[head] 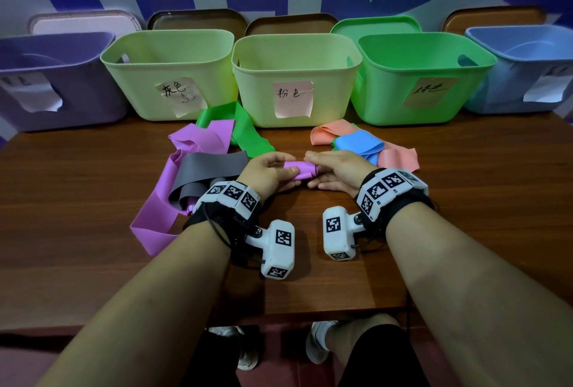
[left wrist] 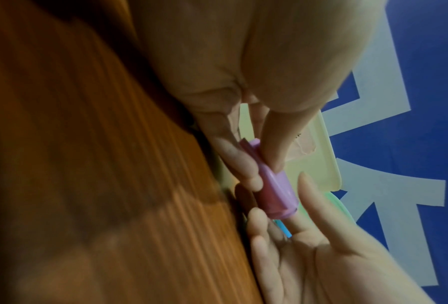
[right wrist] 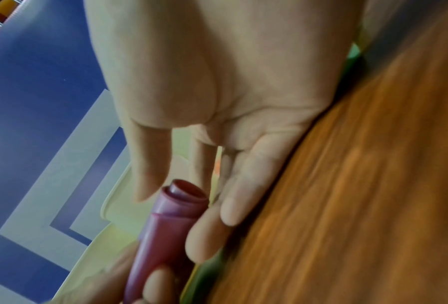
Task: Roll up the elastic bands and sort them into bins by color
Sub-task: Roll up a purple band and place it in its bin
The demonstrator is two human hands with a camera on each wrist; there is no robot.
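Head view
Forearms: nearest the camera, both reach forward over the brown worktop (head: 93, 200), each wrist strapped with white blocks bearing black-and-white square marks.
Left hand (head: 266, 173): fingers and thumb curled round the left end of the purple roll (head: 300, 170), a grip clamped on it.
Right hand (head: 336, 174): fingers nearly straight, tips at the right end of the roll, grip apart.
Purple roll: a short, tight tube of purple band, held just above the worktop between the two hands.
Loose bands: a purple band (head: 161, 200) trails left, a grey band (head: 210, 166) lies across it; a green band (head: 248, 135) lies beyond; a pink band (head: 397, 157) and a blue band (head: 356, 144) lie to the right, overlapping.
Bins: a row along the wall: purple bin (head: 55, 45), yellow bin (head: 167, 42) and another yellow bin (head: 294, 45), each with a handwritten label, green bin (head: 428, 45), blue bin (head: 527, 42).

Left wrist view
Purple roll (left wrist: 274, 195): smooth tube, layered edge visible at its end; the left thumb and fingers (left wrist: 233, 156) pinch it from both sides.
Right hand (left wrist: 308, 257): palm open, fingers extended toward the roll's far end.

Right wrist view
Purple roll (right wrist: 170, 216): end-on, showing nested coils like a spiral, darker in shadow.
Right hand (right wrist: 230, 123): fingers straight beside the roll; whether they touch it I cannot tell.
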